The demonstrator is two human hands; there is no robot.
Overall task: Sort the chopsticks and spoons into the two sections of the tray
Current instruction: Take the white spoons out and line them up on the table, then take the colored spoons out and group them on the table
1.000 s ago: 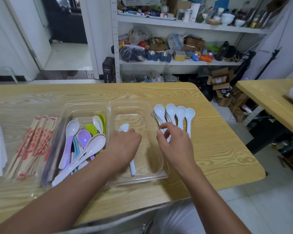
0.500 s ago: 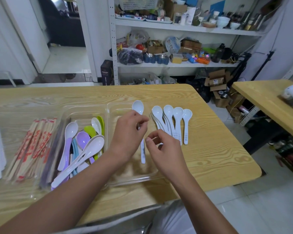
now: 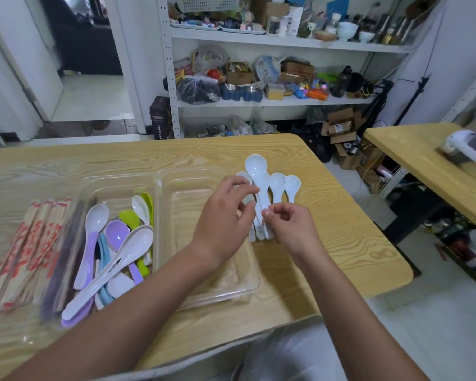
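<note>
L hand [image 3: 223, 218] & R hand [image 3: 291, 226] both pinch a white plastic soup spoon [image 3: 255, 167] by its handle, above the row of white spoons [image 3: 277, 184] on the wooden table [image 3: 341, 243], just right of the clear two-section tray [image 3: 193, 204].

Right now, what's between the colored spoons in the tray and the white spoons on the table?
Head view: only the tray's right section, with no cutlery in it; the left hand, pinching a raised white spoon, hangs over its right edge.
</note>
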